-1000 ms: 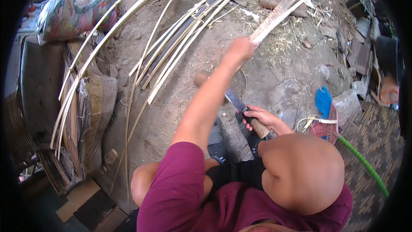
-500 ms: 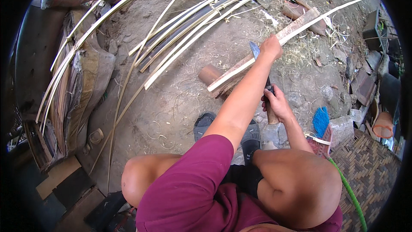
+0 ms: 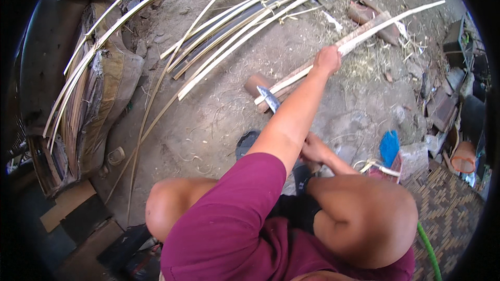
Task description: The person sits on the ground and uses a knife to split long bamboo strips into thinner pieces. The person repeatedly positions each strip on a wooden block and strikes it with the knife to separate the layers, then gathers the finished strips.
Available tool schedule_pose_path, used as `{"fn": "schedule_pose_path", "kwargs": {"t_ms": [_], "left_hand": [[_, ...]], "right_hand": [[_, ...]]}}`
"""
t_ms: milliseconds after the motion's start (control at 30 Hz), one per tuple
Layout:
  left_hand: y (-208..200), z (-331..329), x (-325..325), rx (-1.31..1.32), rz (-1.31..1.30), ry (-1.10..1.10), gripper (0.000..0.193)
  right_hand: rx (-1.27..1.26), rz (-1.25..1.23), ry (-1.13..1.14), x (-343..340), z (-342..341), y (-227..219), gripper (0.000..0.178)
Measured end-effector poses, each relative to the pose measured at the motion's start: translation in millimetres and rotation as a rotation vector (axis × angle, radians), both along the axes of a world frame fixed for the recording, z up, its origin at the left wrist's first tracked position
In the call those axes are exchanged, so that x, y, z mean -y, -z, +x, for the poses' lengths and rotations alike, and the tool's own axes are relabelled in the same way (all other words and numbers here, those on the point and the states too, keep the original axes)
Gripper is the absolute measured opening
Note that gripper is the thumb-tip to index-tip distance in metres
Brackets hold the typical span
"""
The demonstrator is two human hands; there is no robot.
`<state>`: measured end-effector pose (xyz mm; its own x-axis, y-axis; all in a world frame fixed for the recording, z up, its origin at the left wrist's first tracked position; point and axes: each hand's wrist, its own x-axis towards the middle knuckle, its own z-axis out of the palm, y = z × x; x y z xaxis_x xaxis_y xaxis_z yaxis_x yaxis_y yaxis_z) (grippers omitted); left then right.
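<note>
My left hand (image 3: 328, 60) is closed around a long pale strip, likely bamboo (image 3: 375, 30), pressing it down along a wooden board (image 3: 359, 32). The board's near-left end rests by a brown block (image 3: 256, 84). My right hand (image 3: 314, 149) is closed on a knife, its grip mostly hidden behind my left forearm. Past that forearm, the knife's grey blade (image 3: 267, 98) shows at the near-left end of the strip. Whether the edge touches the strip I cannot tell.
Several long strips (image 3: 229, 36) lie bundled on the dirt ground ahead. More lean over a worn padded seat (image 3: 117, 80) at left. At right are a blue mesh bundle (image 3: 389, 148), a woven mat (image 3: 442, 208) and an orange-rimmed pot (image 3: 463, 158). Shavings litter the ground.
My right hand has drawn the knife left and toward me, from beside my left hand to the strip's near end. My left hand keeps its grip on the strip.
</note>
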<state>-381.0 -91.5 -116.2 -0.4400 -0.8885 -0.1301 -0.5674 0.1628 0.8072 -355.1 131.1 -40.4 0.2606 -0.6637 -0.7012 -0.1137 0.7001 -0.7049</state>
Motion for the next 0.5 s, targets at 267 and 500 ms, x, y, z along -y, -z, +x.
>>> {"fn": "schedule_pose_path", "kwargs": {"t_ms": [267, 500], "left_hand": [[-11, 5, 5, -0.014, -0.023, 0.001, 0.026], [-16, 2, -10, -0.009, 0.005, -0.014, 0.031]], "right_hand": [[-0.066, -0.032, -0.175, 5, -3, -4, 0.033], [0.03, -0.015, -0.119, -23, 18, -4, 0.026]]}}
